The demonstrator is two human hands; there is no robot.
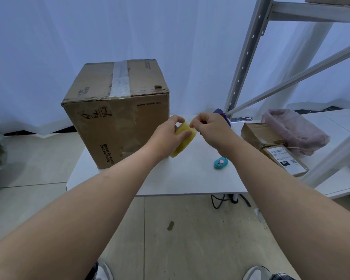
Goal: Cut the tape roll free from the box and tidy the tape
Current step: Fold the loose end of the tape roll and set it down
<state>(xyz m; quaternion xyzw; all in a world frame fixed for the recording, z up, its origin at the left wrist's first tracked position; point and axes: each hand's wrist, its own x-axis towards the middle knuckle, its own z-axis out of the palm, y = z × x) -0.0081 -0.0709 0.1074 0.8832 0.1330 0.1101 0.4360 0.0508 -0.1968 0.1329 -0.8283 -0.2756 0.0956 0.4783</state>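
A large brown cardboard box (117,110) stands on the white table (190,178), its top seam sealed with clear tape. Just right of the box, my left hand (168,134) grips a yellowish tape roll (185,141) held a little above the table. My right hand (210,128) is pinched at the roll's upper edge, fingertips closed on the loose tape end. A small teal box cutter (220,163) with a pink button lies on the table below my right wrist.
Two small parcels (271,144) and a pink bag (295,130) sit at the table's right. A purple object (220,114) shows behind my right hand. A metal shelving rack (251,57) rises at the right. Cables (220,201) hang under the table edge.
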